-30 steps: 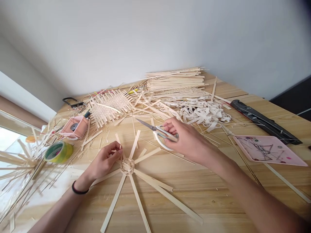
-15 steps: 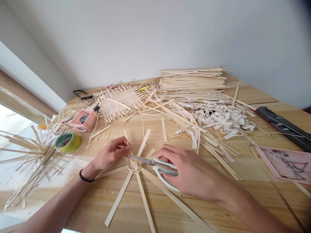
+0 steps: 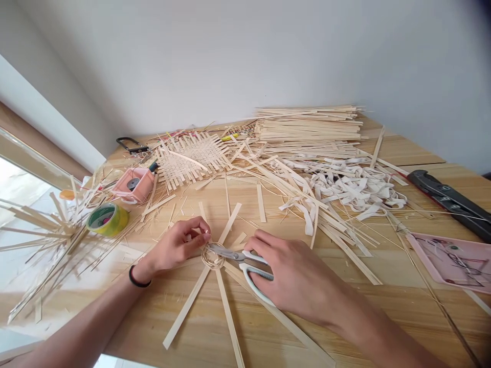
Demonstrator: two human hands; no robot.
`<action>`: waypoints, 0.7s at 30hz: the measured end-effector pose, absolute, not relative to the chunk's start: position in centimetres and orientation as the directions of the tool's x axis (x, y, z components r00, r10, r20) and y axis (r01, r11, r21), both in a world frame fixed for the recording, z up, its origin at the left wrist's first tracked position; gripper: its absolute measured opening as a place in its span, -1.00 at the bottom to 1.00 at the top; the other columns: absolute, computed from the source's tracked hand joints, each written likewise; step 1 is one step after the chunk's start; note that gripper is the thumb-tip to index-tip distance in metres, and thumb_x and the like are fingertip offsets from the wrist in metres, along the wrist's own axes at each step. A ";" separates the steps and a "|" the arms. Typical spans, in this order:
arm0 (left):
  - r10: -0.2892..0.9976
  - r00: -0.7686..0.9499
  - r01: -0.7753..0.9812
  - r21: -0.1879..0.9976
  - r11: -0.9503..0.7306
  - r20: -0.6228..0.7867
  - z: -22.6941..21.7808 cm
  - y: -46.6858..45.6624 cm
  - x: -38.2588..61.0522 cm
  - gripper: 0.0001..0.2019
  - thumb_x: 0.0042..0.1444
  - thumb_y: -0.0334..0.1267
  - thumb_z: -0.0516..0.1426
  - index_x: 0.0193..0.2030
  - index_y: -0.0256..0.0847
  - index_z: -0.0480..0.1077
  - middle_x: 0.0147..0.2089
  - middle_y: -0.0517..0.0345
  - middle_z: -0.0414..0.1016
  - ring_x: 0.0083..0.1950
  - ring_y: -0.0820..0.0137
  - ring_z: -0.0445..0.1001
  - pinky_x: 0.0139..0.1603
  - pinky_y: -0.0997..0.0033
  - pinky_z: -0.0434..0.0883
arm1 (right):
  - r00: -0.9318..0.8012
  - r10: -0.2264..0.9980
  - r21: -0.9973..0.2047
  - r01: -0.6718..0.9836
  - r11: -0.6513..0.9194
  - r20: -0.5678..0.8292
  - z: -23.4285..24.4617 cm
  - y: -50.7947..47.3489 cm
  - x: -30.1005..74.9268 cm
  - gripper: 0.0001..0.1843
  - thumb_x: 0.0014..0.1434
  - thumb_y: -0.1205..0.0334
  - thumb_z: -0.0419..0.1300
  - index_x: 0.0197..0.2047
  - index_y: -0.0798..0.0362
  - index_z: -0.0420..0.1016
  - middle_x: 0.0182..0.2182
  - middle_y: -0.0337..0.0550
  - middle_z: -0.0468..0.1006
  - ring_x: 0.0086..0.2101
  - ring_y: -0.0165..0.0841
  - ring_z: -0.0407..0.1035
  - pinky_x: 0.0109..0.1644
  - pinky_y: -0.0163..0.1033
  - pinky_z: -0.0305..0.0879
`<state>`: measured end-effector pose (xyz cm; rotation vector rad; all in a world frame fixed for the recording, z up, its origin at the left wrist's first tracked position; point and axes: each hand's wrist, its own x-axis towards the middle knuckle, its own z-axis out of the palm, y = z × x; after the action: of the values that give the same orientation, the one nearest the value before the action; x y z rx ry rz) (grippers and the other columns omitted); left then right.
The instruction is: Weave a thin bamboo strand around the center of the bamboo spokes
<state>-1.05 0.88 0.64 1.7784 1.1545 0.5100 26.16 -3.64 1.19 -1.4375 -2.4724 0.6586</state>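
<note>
In front of me on the table lies a star of flat wooden strips (image 3: 187,306), with a small woven ring (image 3: 212,261) of thin strand at its centre. My left hand (image 3: 180,245), a dark band round its wrist, is closed in a pinch at the ring's upper left. A small pale end of thin strand shows at its fingertips. My right hand (image 3: 286,276) grips white-and-grey scissors (image 3: 236,255) from the right. Their blades lie over the ring's upper edge and point at the left fingertips; the tips are partly hidden there.
Behind stand a woven mat (image 3: 192,159), a stack of wooden strips (image 3: 309,128) and a heap of white ribbon (image 3: 353,186). To the left are a tape roll (image 3: 111,221) and a pink box (image 3: 134,186). A pink tray (image 3: 441,260) and a black-handled tool (image 3: 448,197) sit right.
The scissor blades have closed together more, with my right hand slightly further left. My left hand has shifted a little right, close to the blade tips.
</note>
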 end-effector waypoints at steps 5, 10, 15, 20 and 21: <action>0.877 0.465 0.486 0.863 -0.139 -0.120 0.5 0.9 -1.0 -0.68 0.41 0.02 0.13 -0.22 -0.22 0.40 -0.35 0.18 0.40 -0.37 0.44 0.29 -0.37 0.44 0.20 | -0.483 0.874 -0.470 0.784 0.405 -0.054 1.6 -3.8 26.0 -0.97 0.20 0.31 0.22 -0.25 0.00 0.46 -0.21 -0.16 0.58 -0.30 -0.26 0.47 -0.23 -0.15 0.14; 0.860 0.496 0.474 0.867 -0.153 -0.119 0.4 0.7 -0.7 -0.68 0.40 0.01 0.12 -0.23 -0.21 0.39 -0.42 0.23 0.35 -0.42 0.46 0.25 -0.42 0.45 0.17 | -0.484 0.873 -0.473 0.785 0.400 -0.064 1.6 -3.9 25.6 -0.97 0.22 0.31 0.19 -0.28 0.01 0.46 -0.20 -0.17 0.57 -0.34 -0.30 0.44 -0.26 -0.16 0.12; 0.859 0.505 0.460 0.869 -0.182 -0.087 0.3 0.7 -0.6 -0.69 0.38 -0.01 0.14 -0.26 -0.21 0.41 -0.41 0.21 0.38 -0.41 0.45 0.27 -0.39 0.45 0.20 | -0.502 0.863 -0.495 0.764 0.414 -0.053 1.1 -3.9 25.4 -0.93 0.26 0.30 0.19 -0.21 0.01 0.51 -0.19 -0.16 0.56 -0.30 -0.27 0.46 -0.22 -0.15 0.16; 0.858 0.508 0.457 0.869 -0.189 -0.081 -0.1 0.7 -0.8 -0.71 0.40 -0.04 0.14 -0.25 -0.22 0.41 -0.43 0.24 0.34 -0.43 0.46 0.22 -0.40 0.44 0.16 | -0.516 0.854 -0.481 0.767 0.424 -0.071 1.3 -4.0 25.4 -0.92 0.29 0.33 0.19 -0.18 0.02 0.51 -0.16 -0.16 0.56 -0.28 -0.27 0.47 -0.22 -0.15 0.16; 0.860 0.503 0.456 0.871 -0.184 -0.081 -0.2 0.7 -0.8 -0.71 0.40 -0.04 0.13 -0.25 -0.22 0.41 -0.42 0.23 0.34 -0.42 0.46 0.23 -0.40 0.44 0.16 | -0.520 0.851 -0.475 0.768 0.429 -0.070 1.3 -4.0 25.4 -0.93 0.30 0.34 0.19 -0.18 0.03 0.50 -0.15 -0.15 0.56 -0.29 -0.27 0.47 -0.23 -0.15 0.16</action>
<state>-0.84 0.66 -0.18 1.8166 1.1008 0.5460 25.42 -3.98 1.28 -1.4316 -2.4986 0.6864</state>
